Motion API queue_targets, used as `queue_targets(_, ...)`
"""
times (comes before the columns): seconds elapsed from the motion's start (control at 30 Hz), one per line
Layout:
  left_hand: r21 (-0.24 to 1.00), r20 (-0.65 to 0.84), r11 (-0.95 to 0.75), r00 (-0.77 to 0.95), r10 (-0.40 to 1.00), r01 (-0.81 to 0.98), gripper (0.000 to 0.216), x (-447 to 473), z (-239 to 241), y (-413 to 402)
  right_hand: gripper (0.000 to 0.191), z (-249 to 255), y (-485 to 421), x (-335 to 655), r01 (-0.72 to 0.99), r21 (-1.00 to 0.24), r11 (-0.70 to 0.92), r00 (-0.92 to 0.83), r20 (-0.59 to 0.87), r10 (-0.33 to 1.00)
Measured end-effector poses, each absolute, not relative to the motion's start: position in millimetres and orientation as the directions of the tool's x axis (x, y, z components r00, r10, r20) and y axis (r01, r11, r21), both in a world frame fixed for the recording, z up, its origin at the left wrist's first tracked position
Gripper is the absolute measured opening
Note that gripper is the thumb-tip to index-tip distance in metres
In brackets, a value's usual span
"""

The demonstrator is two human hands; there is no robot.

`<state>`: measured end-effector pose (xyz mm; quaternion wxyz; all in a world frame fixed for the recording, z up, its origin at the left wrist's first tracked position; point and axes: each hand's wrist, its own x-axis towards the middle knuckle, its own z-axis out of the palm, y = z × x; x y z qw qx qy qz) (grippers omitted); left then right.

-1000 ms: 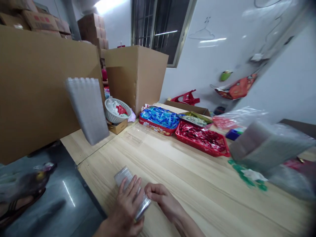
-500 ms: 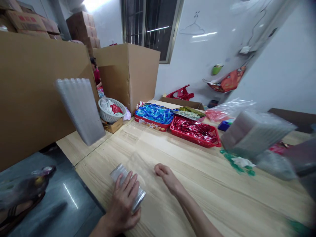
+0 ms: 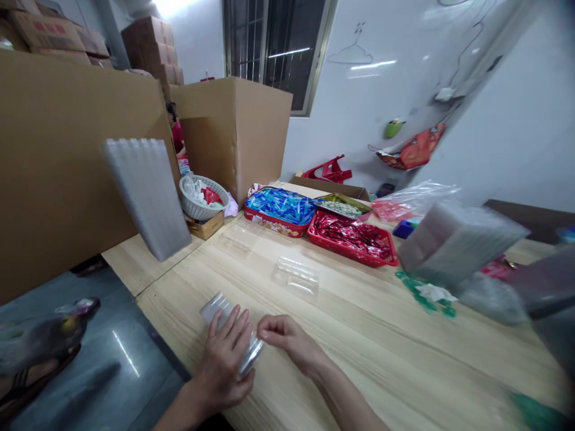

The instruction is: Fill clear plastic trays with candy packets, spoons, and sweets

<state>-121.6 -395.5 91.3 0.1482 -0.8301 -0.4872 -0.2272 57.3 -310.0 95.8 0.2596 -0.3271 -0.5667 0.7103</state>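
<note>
My left hand (image 3: 227,359) lies flat, fingers spread, on a short stack of clear plastic trays (image 3: 214,309) near the front edge of the wooden table (image 3: 404,359). My right hand (image 3: 283,336) is beside it, fingers curled and pinching at the stack's right end. One clear plastic tray (image 3: 296,277) lies alone on the table a little beyond my hands. A second clear tray (image 3: 238,238) lies further back, near the blue tray.
A red tray of blue packets (image 3: 281,209), a red tray of red packets (image 3: 353,236) and a green tray (image 3: 344,206) sit at the back. Tall tray stacks (image 3: 146,194) lean left; a bagged stack (image 3: 458,242) is right. Cardboard boxes (image 3: 67,161) and a white basket (image 3: 202,200) stand left.
My right hand reached out over the table and came back to the stack. A single clear tray now lies on the table beyond my hands. My left hand stayed on the stack.
</note>
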Motion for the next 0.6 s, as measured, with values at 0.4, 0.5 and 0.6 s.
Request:
queue_targets(0.4,-0.049,0.508,-0.508,0.459,0.729,0.860,0.062,-125.4,92.7,-397.3,0.025,91.7,-330.8,39.2,-0.098,-0.974,-0.202,-0.552,-0.116,0.826)
queue_targets(0.5,-0.010,0.537,-0.510,0.435,0.723,0.860,0.060,-124.3,88.4,-397.0,0.027,80.6,-327.8,42.1,0.034,-0.999,-0.040,-0.421,-0.051,0.906)
queue_targets(0.6,0.024,0.610,-0.527,0.405,0.681,0.850,0.060,-124.6,79.0,-397.8,0.026,68.3,-309.8,57.9,0.112,-0.992,-0.058,-0.312,-0.091,0.946)
